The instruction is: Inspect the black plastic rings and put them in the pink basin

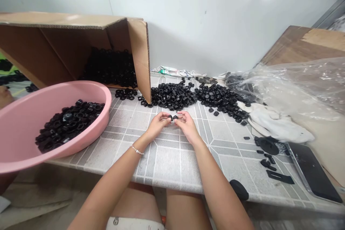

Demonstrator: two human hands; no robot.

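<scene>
My left hand (157, 124) and my right hand (185, 124) meet over the middle of the tiled table (167, 158). Each pinches a small black plastic part (173, 117), and the two parts touch between the fingertips. Just beyond my hands lies a heap of black ring-shaped parts (172, 96), and a second heap of black round parts (219, 97) lies to its right. A thin bracelet sits on my left wrist.
A pink basin (29, 140) with black parts overhangs the table's left edge. An open cardboard box (75, 43) on its side holds more parts. White cloth (277, 124), clear plastic bag (302, 82), a dark tablet (312, 170) and loose black pieces (268, 147) lie right.
</scene>
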